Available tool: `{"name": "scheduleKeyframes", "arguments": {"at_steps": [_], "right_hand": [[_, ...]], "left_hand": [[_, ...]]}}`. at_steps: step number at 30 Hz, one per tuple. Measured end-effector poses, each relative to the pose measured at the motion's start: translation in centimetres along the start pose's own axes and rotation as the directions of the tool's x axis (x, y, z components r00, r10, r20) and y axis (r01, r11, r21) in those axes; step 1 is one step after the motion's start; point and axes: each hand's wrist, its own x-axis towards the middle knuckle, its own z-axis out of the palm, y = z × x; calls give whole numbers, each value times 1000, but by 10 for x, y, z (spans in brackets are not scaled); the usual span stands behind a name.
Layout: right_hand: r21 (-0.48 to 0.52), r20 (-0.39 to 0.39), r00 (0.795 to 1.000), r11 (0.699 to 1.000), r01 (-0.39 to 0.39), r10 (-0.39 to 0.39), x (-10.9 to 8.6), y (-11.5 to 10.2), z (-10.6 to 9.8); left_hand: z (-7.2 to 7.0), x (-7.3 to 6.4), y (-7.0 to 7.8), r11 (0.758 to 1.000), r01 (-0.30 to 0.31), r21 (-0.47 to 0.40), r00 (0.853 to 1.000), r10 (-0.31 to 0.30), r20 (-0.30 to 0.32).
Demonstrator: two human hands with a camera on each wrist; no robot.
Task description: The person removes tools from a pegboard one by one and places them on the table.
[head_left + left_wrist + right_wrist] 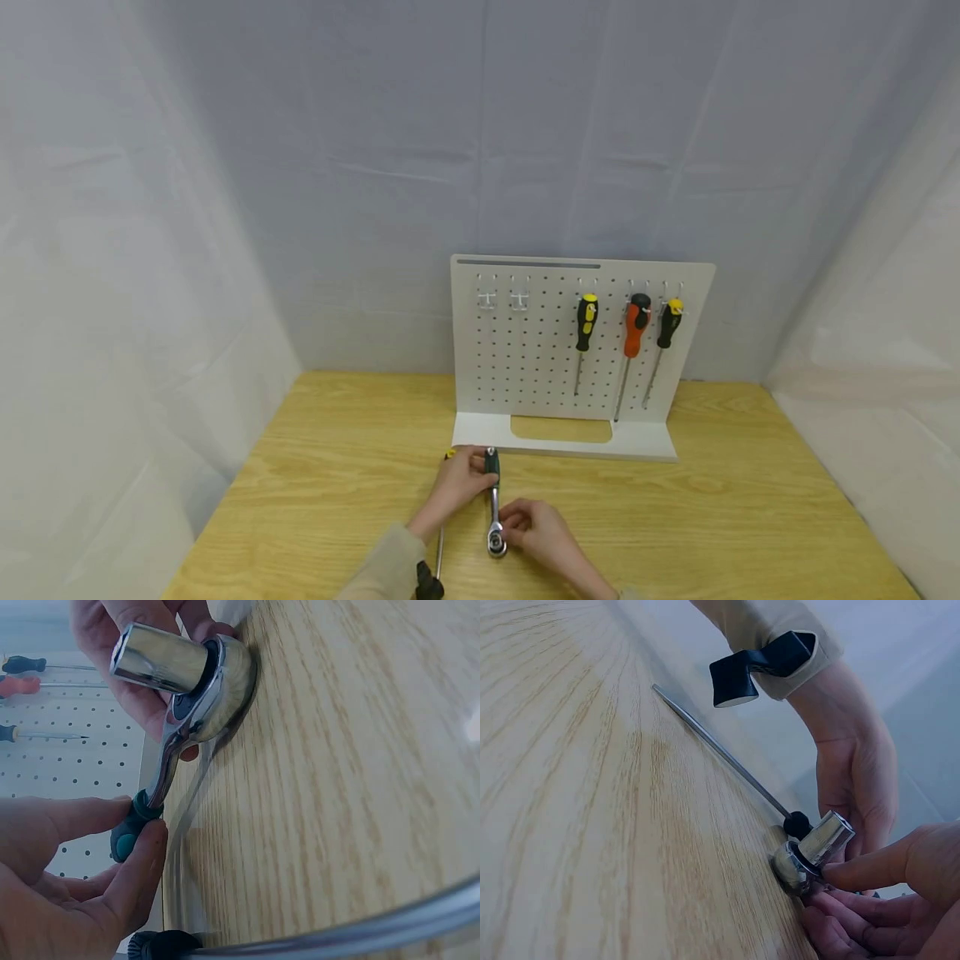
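Observation:
A ratchet wrench (495, 504) with a dark green handle and chrome head lies close over the table, its head toward the person. My left hand (457, 483) pinches the handle between thumb and fingers; in the left wrist view the grip (135, 829) shows between them. At the other end my right hand (543, 533) holds the side of the round head with its fingertips. A shiny socket (161, 660) sits on the head, pointing up. Beside the left hand lies a screwdriver (720, 754) on the table, its handle partly hidden by that hand.
A white pegboard (525, 358) stands behind the hands. Hanging at its right are a black-and-yellow screwdriver (587, 325), an orange one (633, 333) and another black-and-yellow screwdriver (667, 329). Two clear hooks (503, 301) are at its upper left. White curtains (360, 167) surround the wooden table (337, 442).

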Motion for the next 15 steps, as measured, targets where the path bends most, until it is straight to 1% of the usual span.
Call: {"name": "scheduleKeyframes", "arguments": {"at_steps": [9,15], "right_hand": [[-14,6,1000,1000,-2,2,1,3,1],[-34,-8,1000,999,7,-7,0,2,2]], "left_hand": [[-1,-2,5,997,-34,69,999,34,-1],[0,-2,4,996,-10,93,1000,10,-7]]}}
